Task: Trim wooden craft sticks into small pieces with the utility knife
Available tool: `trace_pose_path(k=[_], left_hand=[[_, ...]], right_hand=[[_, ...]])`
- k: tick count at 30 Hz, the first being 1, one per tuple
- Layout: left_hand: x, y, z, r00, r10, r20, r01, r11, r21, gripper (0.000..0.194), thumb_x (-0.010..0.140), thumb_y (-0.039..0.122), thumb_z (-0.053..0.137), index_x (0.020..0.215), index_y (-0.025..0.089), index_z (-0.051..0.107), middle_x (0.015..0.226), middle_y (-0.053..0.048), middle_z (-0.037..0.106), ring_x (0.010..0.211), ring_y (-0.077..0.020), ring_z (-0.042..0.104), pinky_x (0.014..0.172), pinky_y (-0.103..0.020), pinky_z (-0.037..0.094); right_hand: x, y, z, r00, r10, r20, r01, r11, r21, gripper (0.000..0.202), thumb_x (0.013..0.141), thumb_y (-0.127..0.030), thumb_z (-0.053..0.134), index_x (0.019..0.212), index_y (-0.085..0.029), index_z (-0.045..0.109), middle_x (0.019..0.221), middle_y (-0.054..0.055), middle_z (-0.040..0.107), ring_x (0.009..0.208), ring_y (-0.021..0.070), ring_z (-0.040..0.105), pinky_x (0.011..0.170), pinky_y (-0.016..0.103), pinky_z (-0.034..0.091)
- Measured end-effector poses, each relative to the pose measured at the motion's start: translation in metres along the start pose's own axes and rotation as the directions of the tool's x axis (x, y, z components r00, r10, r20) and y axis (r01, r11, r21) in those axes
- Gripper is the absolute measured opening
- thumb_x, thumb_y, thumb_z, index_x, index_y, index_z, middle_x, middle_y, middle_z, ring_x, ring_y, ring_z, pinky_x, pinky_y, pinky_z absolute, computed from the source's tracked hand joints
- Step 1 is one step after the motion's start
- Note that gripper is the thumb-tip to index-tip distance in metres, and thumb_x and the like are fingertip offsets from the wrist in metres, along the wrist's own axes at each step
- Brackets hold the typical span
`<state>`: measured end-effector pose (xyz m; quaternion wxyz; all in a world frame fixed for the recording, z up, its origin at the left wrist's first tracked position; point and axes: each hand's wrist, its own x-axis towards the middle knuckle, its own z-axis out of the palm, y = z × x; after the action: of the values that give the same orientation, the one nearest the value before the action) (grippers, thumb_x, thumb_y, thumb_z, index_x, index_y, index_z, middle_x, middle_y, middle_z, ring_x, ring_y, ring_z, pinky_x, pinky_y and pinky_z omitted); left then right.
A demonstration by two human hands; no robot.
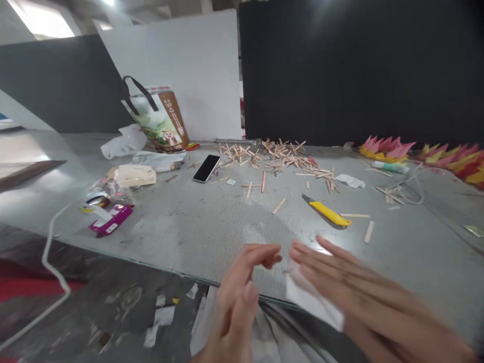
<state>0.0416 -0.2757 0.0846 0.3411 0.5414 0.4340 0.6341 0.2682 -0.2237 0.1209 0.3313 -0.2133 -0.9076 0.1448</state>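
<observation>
My left hand (pixel 240 292) is over the table's front edge, its fingers loosely bent and the thumb apart, with nothing visible in it. To its right my right hand (pixel 351 282) stretches its fingers out flat, slightly blurred. A white piece of paper or tissue (pixel 315 300) shows below my right hand; whether the palm touches it I cannot tell. Beyond the hands lies a yellow utility knife (pixel 327 212), with loose wooden sticks (pixel 280 205) around it. Farther back is a heap of crossed wooden sticks (pixel 283 154), beside a red-patterned stick (pixel 263 181).
A phone (pixel 206 168) lies left of the heap. Behind it stand a carrier bag (pixel 161 118) and plastic packaging (pixel 132 175). A purple packet (pixel 111 220) is near the left front edge. Pink and yellow paper petals (pixel 387 148), a glue stick (pixel 390 167) and a white cable (pixel 418 189) lie right.
</observation>
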Motion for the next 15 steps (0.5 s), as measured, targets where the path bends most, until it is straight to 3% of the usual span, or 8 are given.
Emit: trace_pose_path(k=[2, 4, 8, 10, 13, 15], left_hand=[[0.001, 0.002, -0.001, 0.994, 0.004, 0.106, -0.005, 1.0, 0.011, 0.054, 0.1, 0.057, 0.054, 0.138, 0.02, 0.068, 0.125, -0.016, 0.072, 0.114, -0.0296, 0.068, 0.099, -0.04, 0.056], [0.0, 0.006, -0.002, 0.988, -0.047, 0.144, 0.042, 0.998, 0.042, 0.057, 0.096, 0.052, 0.064, 0.143, 0.02, 0.063, 0.128, -0.016, 0.072, 0.117, -0.0295, 0.069, 0.101, -0.038, 0.057], [-0.004, 0.012, -0.003, 0.971, -0.22, 0.093, 0.203, 0.966, 0.163, 0.044, 0.088, 0.042, 0.078, 0.128, 0.024, 0.072, 0.103, -0.009, 0.079, 0.094, -0.023, 0.076, 0.088, -0.03, 0.062], [-0.006, 0.014, -0.009, 0.972, -0.217, 0.086, 0.191, 0.951, 0.242, 0.033, 0.088, 0.039, 0.077, 0.117, 0.024, 0.077, 0.097, -0.008, 0.08, 0.087, -0.0212, 0.076, 0.082, -0.028, 0.061], [-0.013, 0.017, -0.039, 0.984, -0.18, 0.011, 0.158, 0.89, 0.428, 0.02, 0.088, 0.036, 0.075, 0.103, 0.024, 0.08, 0.093, -0.007, 0.08, 0.085, -0.0219, 0.076, 0.078, -0.026, 0.061], [-0.024, 0.016, -0.075, 0.968, -0.242, 0.072, 0.156, 0.795, 0.586, 0.015, 0.088, 0.039, 0.074, 0.093, 0.026, 0.08, 0.089, -0.005, 0.08, 0.079, -0.0221, 0.075, 0.074, -0.027, 0.062]], right_hand=[[-0.001, 0.008, 0.011, 0.995, -0.049, 0.091, 0.047, 0.999, 0.024, 0.064, 0.102, -0.012, 0.05, 0.162, -0.032, 0.041, 0.16, -0.001, 0.05, 0.147, 0.0243, 0.049, 0.13, 0.046, 0.031], [-0.004, 0.015, 0.023, 0.996, -0.029, 0.088, 0.025, 0.999, 0.042, 0.064, 0.102, -0.01, 0.049, 0.162, -0.031, 0.041, 0.163, 0.001, 0.046, 0.154, 0.0267, 0.037, 0.13, 0.052, 0.027], [-0.009, 0.017, 0.036, 0.998, 0.037, 0.053, -0.042, 0.994, 0.106, 0.067, 0.102, -0.006, 0.045, 0.164, -0.03, 0.037, 0.166, 0.003, 0.042, 0.157, 0.0268, 0.029, 0.128, 0.055, 0.031], [-0.009, 0.013, 0.036, 0.994, 0.026, 0.104, -0.042, 0.988, 0.15, 0.069, 0.102, -0.007, 0.047, 0.166, -0.028, 0.031, 0.165, 0.005, 0.042, 0.156, 0.0263, 0.033, 0.126, 0.052, 0.035], [-0.011, 0.011, 0.033, 0.992, 0.054, 0.112, -0.073, 0.982, 0.173, 0.071, 0.101, -0.009, 0.05, 0.166, -0.027, 0.03, 0.163, 0.007, 0.046, 0.153, 0.0267, 0.04, 0.125, 0.052, 0.038], [-0.015, 0.016, 0.031, 0.994, 0.095, 0.059, -0.103, 0.984, 0.144, 0.069, 0.101, -0.009, 0.05, 0.166, -0.028, 0.033, 0.161, 0.007, 0.049, 0.151, 0.0268, 0.043, 0.125, 0.053, 0.037]])
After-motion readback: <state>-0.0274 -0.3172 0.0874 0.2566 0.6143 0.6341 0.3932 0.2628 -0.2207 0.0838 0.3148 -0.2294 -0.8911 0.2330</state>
